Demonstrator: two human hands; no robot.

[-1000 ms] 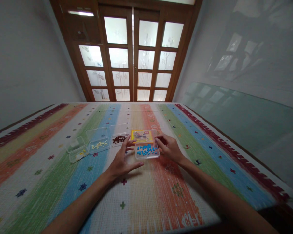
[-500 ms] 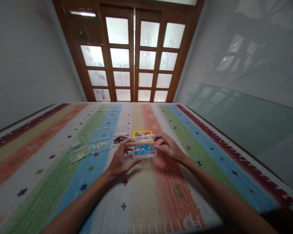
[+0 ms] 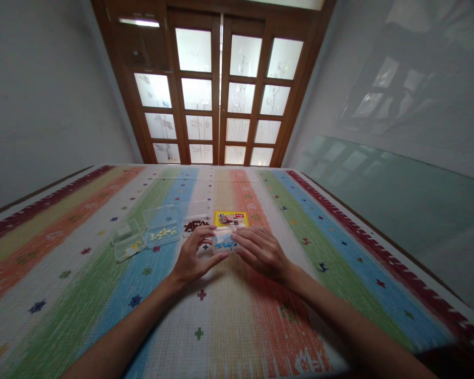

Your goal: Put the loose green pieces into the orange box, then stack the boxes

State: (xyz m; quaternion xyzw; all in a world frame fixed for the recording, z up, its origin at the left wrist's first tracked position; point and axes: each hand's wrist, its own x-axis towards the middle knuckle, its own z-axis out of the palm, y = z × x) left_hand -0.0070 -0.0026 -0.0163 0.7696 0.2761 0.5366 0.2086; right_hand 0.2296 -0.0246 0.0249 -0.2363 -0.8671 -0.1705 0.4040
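A small clear plastic box [image 3: 223, 245] with blue pieces inside is between my hands, just above the striped cloth. My left hand [image 3: 190, 259] grips its left side, thumb at the near edge and fingers at the far left corner. Across the top and right side lies my right hand [image 3: 265, 253], its fingers pressed on the lid and hiding part of the box. The lid appears lowered over the pieces. Directly behind the box is a yellow printed packet [image 3: 242, 217], flat on the cloth.
To the left stand three more clear boxes with raised lids: one with brown pieces [image 3: 195, 226], one with pale yellow pieces [image 3: 163, 235], one with yellow pieces [image 3: 136, 246]. Striped cloth [image 3: 174, 337] covers the table. Wooden glazed doors [image 3: 219, 105] are beyond it.
My right hand has moved left and over the box, and its lid has come down over the blue pieces. My left hand keeps its hold.
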